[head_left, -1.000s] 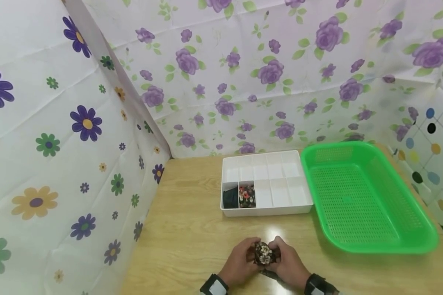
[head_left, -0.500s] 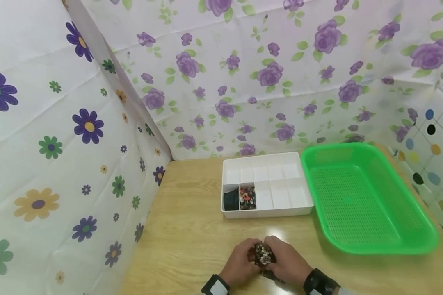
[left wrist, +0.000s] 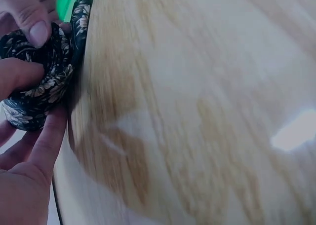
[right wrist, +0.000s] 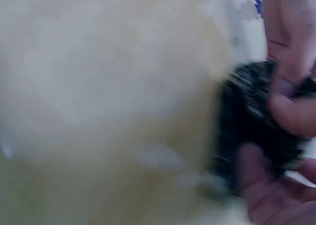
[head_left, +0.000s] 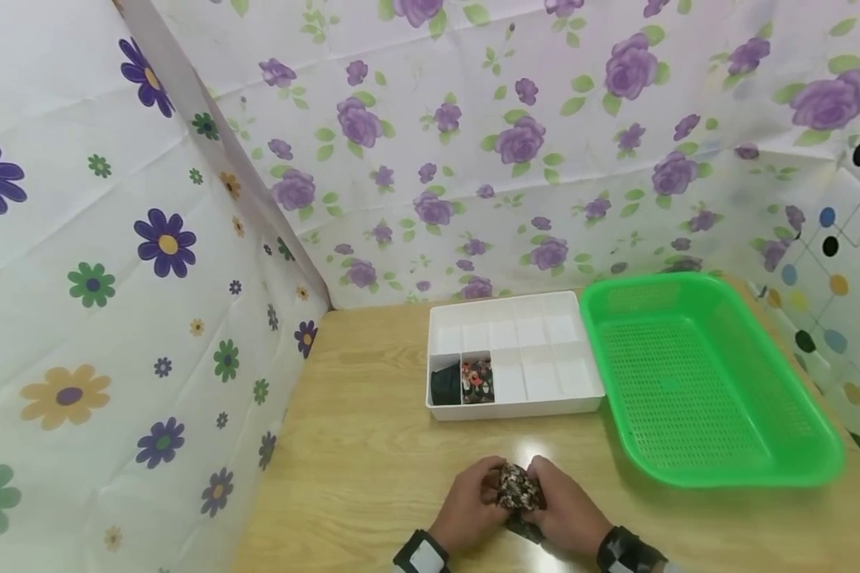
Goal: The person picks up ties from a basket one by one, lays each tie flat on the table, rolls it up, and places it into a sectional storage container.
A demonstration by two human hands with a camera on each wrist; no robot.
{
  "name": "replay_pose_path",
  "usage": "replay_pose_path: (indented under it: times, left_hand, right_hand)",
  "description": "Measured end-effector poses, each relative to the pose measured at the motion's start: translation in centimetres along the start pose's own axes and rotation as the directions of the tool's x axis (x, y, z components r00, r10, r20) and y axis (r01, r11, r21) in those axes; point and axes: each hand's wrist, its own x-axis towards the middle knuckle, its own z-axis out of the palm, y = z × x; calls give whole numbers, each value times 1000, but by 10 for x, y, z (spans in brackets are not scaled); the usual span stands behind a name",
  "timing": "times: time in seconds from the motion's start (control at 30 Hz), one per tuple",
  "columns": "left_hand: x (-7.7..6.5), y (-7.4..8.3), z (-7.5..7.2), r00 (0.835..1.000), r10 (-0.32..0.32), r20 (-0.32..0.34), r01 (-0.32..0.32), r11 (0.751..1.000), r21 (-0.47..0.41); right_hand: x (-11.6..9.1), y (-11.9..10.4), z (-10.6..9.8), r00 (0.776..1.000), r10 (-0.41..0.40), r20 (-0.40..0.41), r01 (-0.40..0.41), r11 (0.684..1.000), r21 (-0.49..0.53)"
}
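Both hands hold a rolled strip of dark cloth (head_left: 519,487) with pale flowers, low over the front of the table. On its left side, the left hand (head_left: 469,503) grips the roll with curled fingers. The right hand (head_left: 568,509) pinches the opposite side between thumb and fingers. A short loose end of the cloth sticks out below the roll in the head view. The left wrist view shows the coiled layers of the roll (left wrist: 52,84) and a thumb pressing on them. In the right wrist view the cloth (right wrist: 247,116) is blurred.
Beyond the hands stands a white divided box (head_left: 516,410). Its front left compartments hold a dark folded cloth (head_left: 446,385) and a dark flowered cloth (head_left: 478,382). A green perforated basket (head_left: 731,480) sits to the right. Flowered sheets (head_left: 401,159) enclose the wooden table (head_left: 358,446).
The roll has turned between the hands and its flowered face looks different. The right hand shifted left over the roll, then back right. The left hand stays nearly in place.
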Motion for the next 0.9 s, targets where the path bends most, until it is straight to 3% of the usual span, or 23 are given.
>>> replay_pose_path:
  times: [0.1,0.2,0.33,0.47,0.6,0.7,0.83,0.9]
  left_hand:
    - [1,2,1,999,-32,-5,32,999,23]
    - [2,3,2,999,-40,-22,41,998,53]
    - [-1,6,6,997,-42,-62,44,998,41]
    - [-6,13,15,978,-151,-141,136,984,-113]
    - [-9,18,26,937,-287,-197,221,928,-299]
    - [-9,24,31,917,-350,-193,253,882,-399]
    - [-11,34,35,909,-396,-130,267,793,-547]
    - [-12,37,38,912,-391,-121,254,772,-582]
  right_hand:
    - [4,-14,-11,999,-27,36,33,984,-173]
    - [8,-20,-16,997,-36,70,50,977,-209]
    - [8,-7,-12,998,-4,61,9,997,-79]
    - [3,2,-3,998,67,-3,-66,991,120]
    - [0,1,4,988,150,-46,-131,948,289]
    - [-2,-4,7,980,186,-70,-152,926,344]
    - [-5,-10,8,972,226,-66,-176,884,433]
    - [-6,-12,10,970,232,-72,-178,881,438]
